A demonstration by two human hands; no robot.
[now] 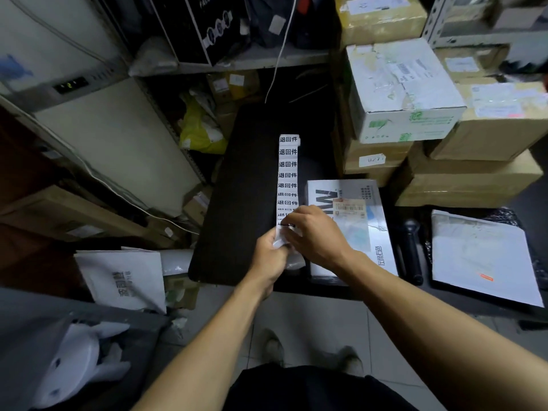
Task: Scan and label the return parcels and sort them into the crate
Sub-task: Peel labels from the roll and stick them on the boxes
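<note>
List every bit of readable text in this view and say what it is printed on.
"退回件", repeated down the label strip that both hands hold at its near end.
Large "M", partly hidden, on the white parcel beside the strip; its sticker is too small to read.
Shipping labels on the stacked boxes: blurred, unreadable.

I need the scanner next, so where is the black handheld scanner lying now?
In the head view the black handheld scanner lies right of centre on the dark table, between the white box and the white mailer.
</note>
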